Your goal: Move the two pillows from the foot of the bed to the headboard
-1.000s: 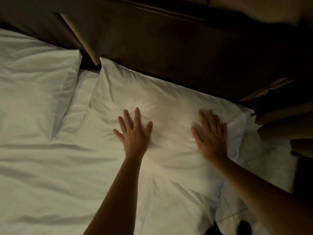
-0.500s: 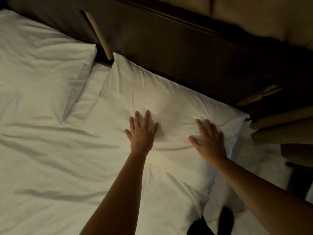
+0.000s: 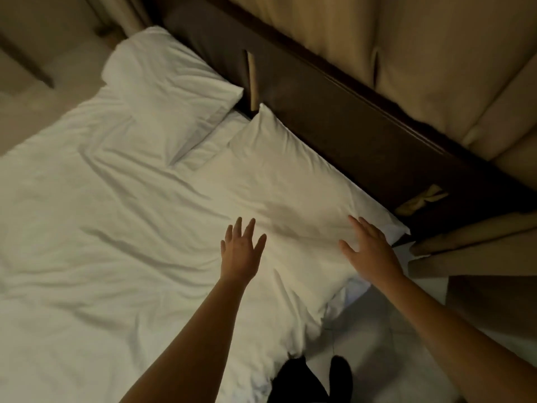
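Observation:
Two white pillows lie against the dark wooden headboard (image 3: 343, 112). The far pillow (image 3: 171, 91) is at the upper left. The near pillow (image 3: 290, 181) lies to its right, close to the bed's right edge. My left hand (image 3: 241, 251) hovers flat with its fingers spread at the near pillow's lower edge and holds nothing. My right hand (image 3: 369, 251) is also flat and spread, over the near pillow's right corner; I cannot tell whether it touches the cloth.
A wrinkled white sheet (image 3: 96, 242) covers the bed. Beige padded wall panels (image 3: 421, 53) rise behind the headboard. A beige and dark piece of furniture (image 3: 479, 257) stands right of the bed. My dark-clad feet (image 3: 308, 379) stand on the pale floor (image 3: 377, 344).
Both hands have drawn back from pressing on the near pillow's middle toward its lower edge and right corner. The view has pulled back, showing more of the bed and wall.

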